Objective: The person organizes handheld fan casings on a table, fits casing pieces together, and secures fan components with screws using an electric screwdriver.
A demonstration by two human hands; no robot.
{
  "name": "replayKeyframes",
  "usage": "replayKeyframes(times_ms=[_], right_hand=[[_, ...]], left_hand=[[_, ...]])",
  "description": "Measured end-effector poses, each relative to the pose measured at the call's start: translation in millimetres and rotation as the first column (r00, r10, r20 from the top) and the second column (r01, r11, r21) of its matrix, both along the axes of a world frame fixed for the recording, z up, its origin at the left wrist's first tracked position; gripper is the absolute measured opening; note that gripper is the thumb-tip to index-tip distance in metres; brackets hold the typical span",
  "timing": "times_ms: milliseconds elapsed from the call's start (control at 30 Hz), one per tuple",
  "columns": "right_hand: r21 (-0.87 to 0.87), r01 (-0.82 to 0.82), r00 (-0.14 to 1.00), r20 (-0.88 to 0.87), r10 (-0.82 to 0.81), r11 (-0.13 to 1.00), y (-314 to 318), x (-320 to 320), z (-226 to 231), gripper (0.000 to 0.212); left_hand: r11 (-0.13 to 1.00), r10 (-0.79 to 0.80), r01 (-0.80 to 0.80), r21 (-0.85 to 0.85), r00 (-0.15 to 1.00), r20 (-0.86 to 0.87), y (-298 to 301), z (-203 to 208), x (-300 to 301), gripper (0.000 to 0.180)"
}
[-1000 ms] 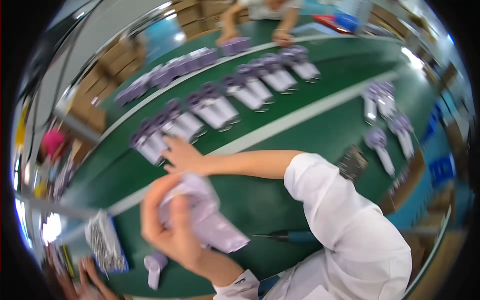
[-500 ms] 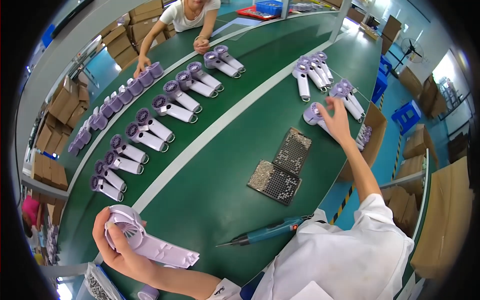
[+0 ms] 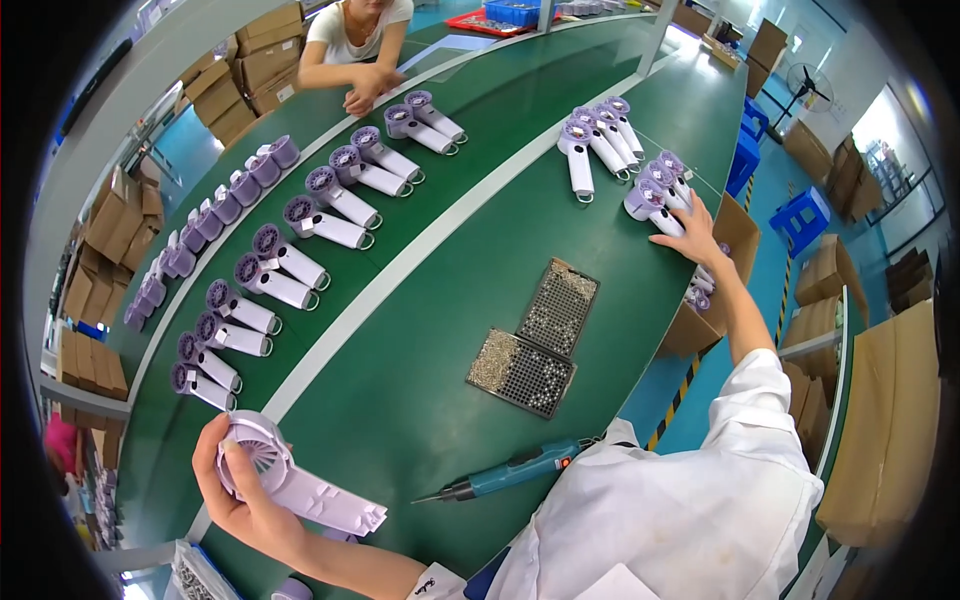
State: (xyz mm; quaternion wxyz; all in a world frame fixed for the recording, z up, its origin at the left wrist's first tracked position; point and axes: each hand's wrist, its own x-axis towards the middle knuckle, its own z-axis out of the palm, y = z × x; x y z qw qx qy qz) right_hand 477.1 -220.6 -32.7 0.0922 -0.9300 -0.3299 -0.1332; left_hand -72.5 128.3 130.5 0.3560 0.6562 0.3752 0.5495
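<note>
I am gripping a lilac shell (image 3: 322, 500) in my left hand (image 3: 240, 500) at lower left, its handle pointing right and slightly down. At upper right, my right hand (image 3: 696, 240), the nearer one, is touching a lilac fan (image 3: 648, 206); from here I cannot tell whether it is gripping. The fan's long axis is slanting down-right toward the palm. A blue screwdriver (image 3: 515, 473) is lying on the tabletop (image 3: 400, 400).

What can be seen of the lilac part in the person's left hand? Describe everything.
The lilac part looks like moulded plastic: a round head with ribs fanning inside, joined to a long, straight handle piece. Small raised details show along the handle's inner face. The left hand grips the head, thumb across it, over the green table; the handle points rightward in the picture.
</note>
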Motion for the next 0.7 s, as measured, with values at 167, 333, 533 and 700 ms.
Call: replayKeyframes(times_ms=[167, 333, 533, 700], right_hand=[[-0.082, -0.033, 0.962, -0.275, 0.01, 0.996, 3, 30, 21, 0.077], [-0.177, -0.084, 0.981, -0.188, 0.05, 0.981, 16, 24, 23, 0.068], [-0.071, -0.122, 0.992, -0.053, 0.118, 0.99, -28, 60, -18, 0.059], [0.034, -0.074, 0.932, -0.353, 0.081, 0.997, 6, 26, -18, 0.06]], left_hand=[[0.998, -0.065, 0.065, 0.0, 0.997, -0.05, 3, -6, 5, 0.021], [0.993, -0.113, 0.114, 0.016, 0.991, -0.072, -1, 5, 14, 0.018], [0.959, -0.277, 0.276, 0.063, 0.961, 0.018, 9, 0, 19, 0.018], [0.957, -0.29, 0.291, 0.008, 0.953, 0.083, 11, 0, 5, 0.019]])
